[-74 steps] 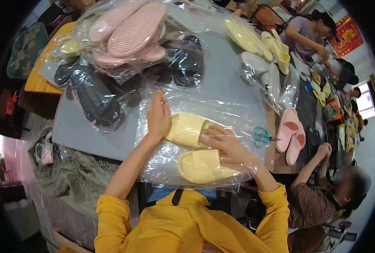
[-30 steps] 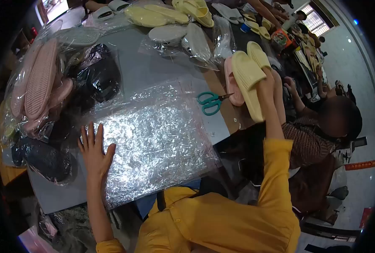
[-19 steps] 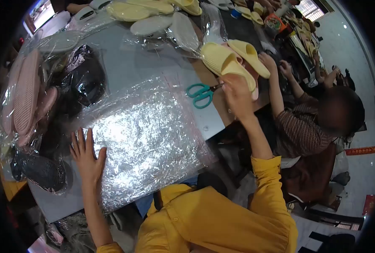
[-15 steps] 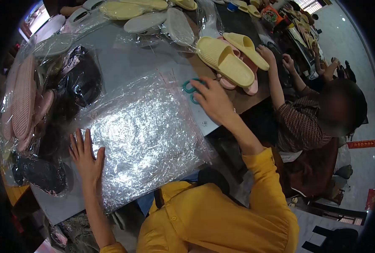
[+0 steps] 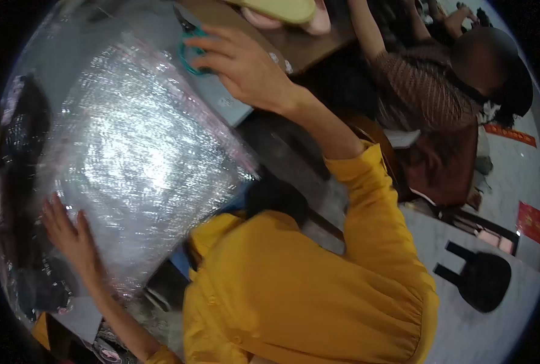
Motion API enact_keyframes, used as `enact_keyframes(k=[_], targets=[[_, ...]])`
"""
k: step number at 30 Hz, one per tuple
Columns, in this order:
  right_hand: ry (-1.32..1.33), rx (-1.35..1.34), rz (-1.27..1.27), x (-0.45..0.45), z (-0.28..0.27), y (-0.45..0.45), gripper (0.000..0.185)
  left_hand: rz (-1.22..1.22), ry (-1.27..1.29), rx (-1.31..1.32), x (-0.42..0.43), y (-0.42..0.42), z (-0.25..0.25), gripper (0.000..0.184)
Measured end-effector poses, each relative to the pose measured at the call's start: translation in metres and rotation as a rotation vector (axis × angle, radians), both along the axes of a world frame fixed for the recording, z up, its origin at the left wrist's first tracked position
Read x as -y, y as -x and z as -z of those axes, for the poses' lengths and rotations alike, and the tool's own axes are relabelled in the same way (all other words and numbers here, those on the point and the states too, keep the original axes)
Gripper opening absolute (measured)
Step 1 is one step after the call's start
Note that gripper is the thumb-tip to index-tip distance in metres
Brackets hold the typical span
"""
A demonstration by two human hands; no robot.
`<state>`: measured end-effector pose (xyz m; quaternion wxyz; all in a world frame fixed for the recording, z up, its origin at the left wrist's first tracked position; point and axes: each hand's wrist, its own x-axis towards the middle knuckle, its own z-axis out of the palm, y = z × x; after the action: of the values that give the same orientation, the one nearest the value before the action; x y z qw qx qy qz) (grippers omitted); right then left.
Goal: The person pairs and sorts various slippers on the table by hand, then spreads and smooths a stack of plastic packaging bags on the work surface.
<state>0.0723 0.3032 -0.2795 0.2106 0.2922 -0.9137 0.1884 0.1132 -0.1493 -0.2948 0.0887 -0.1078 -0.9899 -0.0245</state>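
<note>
A stack of clear plastic bags lies on the grey table, shining brightly under the light. My left hand rests with spread fingers on the lower left edge of the stack. Beyond the stack's upper right edge, my right hand has its fingers closed on the teal handles of a pair of scissors. Their dark blades point up and to the left. Motion blurs the picture somewhat.
Dark bagged items lie along the left side. A yellow slipper sits over pink ones at the top. A co-worker in a patterned brown top sits at the right. A black stool stands on the pale floor.
The view has swung, so the table has shifted up and left. The scissors' dark blades now show, pointing away from my right hand. My left hand stays at the stack's edge.
</note>
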Motion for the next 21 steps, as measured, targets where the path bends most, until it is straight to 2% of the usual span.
enact_keyframes(k=[1, 5, 6, 9, 12, 15, 18, 21], targets=[[0.053, -0.047, -0.001, -0.003, 0.002, -0.005, 0.031, 0.015, -0.011, -0.003, -0.006, -0.002, -0.003, 0.056], [0.302, 0.102, 0.094, -0.019, -0.007, -0.055, 0.029, 0.097, -0.007, -0.028, 0.011, 0.005, 0.01, 0.053], [0.326, 0.031, 0.125, -0.026, -0.001, -0.062, 0.025, 0.108, 0.002, -0.038, 0.019, 0.007, 0.014, 0.052], [0.542, 0.268, 0.277, -0.055, 0.001, -0.104, 0.019, 0.133, 0.025, -0.049, 0.023, 0.007, 0.018, 0.052], [0.425, 0.496, 0.363, -0.084, 0.011, -0.141, 0.017, 0.176, 0.017, -0.038, 0.024, 0.009, 0.017, 0.051], [0.438, 0.875, 0.461, -0.102, 0.049, -0.179, 0.019, 0.222, 0.005, -0.039, 0.022, 0.012, 0.017, 0.05], [0.767, 1.292, 0.437, -0.116, 0.106, -0.224, 0.018, 0.227, 0.006, -0.031, 0.021, 0.012, 0.014, 0.051], [1.016, 1.667, 0.483, -0.106, 0.138, -0.255, 0.03, 0.228, -0.006, -0.022, 0.02, 0.012, 0.013, 0.051]])
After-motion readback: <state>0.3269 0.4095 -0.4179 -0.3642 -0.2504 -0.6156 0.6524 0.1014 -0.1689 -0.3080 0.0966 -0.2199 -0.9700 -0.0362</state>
